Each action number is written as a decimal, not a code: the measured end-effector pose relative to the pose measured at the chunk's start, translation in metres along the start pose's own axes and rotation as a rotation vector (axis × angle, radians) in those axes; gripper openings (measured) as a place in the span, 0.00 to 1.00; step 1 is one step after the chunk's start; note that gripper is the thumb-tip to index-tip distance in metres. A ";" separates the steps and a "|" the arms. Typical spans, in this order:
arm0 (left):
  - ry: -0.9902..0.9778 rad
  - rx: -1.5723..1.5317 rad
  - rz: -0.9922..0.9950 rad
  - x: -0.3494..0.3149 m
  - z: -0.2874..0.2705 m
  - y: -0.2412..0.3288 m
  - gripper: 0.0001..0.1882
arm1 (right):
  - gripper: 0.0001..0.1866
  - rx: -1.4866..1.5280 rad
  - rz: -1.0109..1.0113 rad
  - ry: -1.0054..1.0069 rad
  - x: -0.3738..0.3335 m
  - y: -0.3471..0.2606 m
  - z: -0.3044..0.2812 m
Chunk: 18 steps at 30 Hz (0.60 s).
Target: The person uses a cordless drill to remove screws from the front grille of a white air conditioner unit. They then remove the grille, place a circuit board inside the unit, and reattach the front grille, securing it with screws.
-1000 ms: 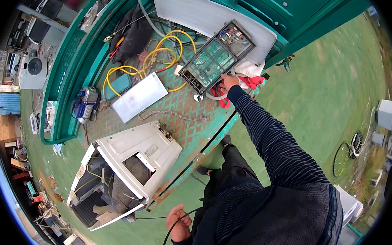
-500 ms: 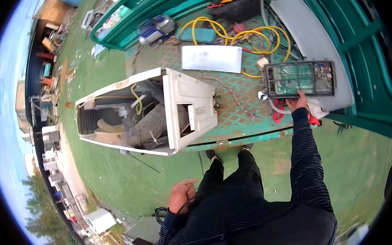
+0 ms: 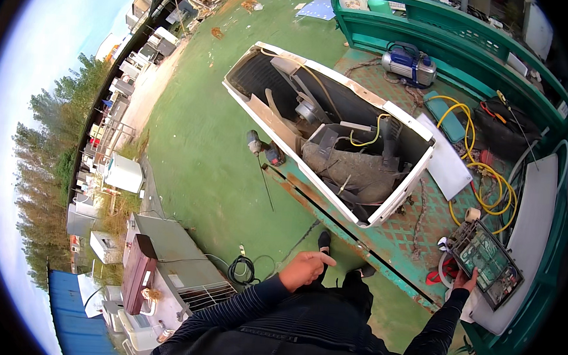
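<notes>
On the right, my right hand (image 3: 465, 281) grips the near edge of a circuit board in a dark frame (image 3: 487, 262), its thumb over the rim. The board rests on a pale grey panel (image 3: 530, 237). In front of my body, my left hand (image 3: 306, 270) hangs in the air, index finger stretched out and the others partly curled, with nothing seen in it. Beyond it, an opened white air-conditioner outdoor unit (image 3: 394, 215) lies on the green truck bed (image 3: 393, 244), showing a dark wrapped cylinder (image 3: 348, 170) and a thin yellow wire (image 3: 367, 142) inside.
A cordless drill (image 3: 266, 148) lies at the bed's left corner. Behind the unit are a blue-grey pump (image 3: 409, 64), a yellow hose (image 3: 499, 182), a white panel (image 3: 448, 163) and a dark tool bag (image 3: 505, 130). Old appliances (image 3: 125, 173) and a coiled black cable (image 3: 242, 270) are left.
The view has turned to the left, so the unit and board appear further right. My left hand has come up and forward, finger still out. My right hand keeps its hold on the board.
</notes>
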State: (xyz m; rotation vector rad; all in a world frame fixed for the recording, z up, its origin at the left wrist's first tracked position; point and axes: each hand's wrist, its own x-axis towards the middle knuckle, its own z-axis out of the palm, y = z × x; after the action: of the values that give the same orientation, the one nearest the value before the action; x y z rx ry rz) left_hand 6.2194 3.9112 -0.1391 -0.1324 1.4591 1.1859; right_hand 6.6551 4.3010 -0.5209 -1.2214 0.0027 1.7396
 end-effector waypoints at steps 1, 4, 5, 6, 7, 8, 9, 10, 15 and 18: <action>0.011 0.007 0.018 -0.001 0.001 0.001 0.17 | 0.23 -0.040 -0.034 0.016 -0.002 0.004 0.002; 0.005 0.000 0.012 0.007 -0.002 0.004 0.17 | 0.27 -0.144 -0.082 0.103 -0.028 0.005 0.022; 0.005 -0.007 0.000 0.009 -0.005 0.005 0.17 | 0.27 -0.138 -0.091 0.127 -0.037 0.007 0.028; 0.008 -0.012 -0.001 0.010 -0.007 0.004 0.17 | 0.27 -0.125 -0.099 0.140 -0.045 0.008 0.036; 0.026 -0.014 0.021 0.011 -0.010 0.001 0.18 | 0.27 -0.128 -0.080 0.090 -0.057 0.010 0.044; 0.020 -0.017 0.021 0.012 -0.011 0.002 0.18 | 0.27 -0.125 -0.061 0.044 -0.071 0.012 0.048; 0.018 -0.026 0.021 0.011 -0.012 0.004 0.18 | 0.28 -0.141 -0.054 0.025 -0.083 0.014 0.054; 0.012 -0.030 0.024 0.012 -0.013 0.007 0.18 | 0.28 -0.126 -0.060 0.043 -0.096 0.018 0.059; -0.003 -0.045 0.041 0.013 -0.028 0.008 0.18 | 0.28 -0.199 -0.226 -0.079 -0.171 0.022 0.105; -0.044 -0.056 -0.003 0.020 -0.051 0.008 0.17 | 0.31 -0.275 -0.341 -0.188 -0.203 -0.002 0.124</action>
State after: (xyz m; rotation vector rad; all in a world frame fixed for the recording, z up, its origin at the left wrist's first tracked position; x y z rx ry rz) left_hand 6.1731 3.8901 -0.1611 -0.1460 1.3877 1.2207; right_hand 6.5723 4.2221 -0.3127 -1.1673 -0.5413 1.5780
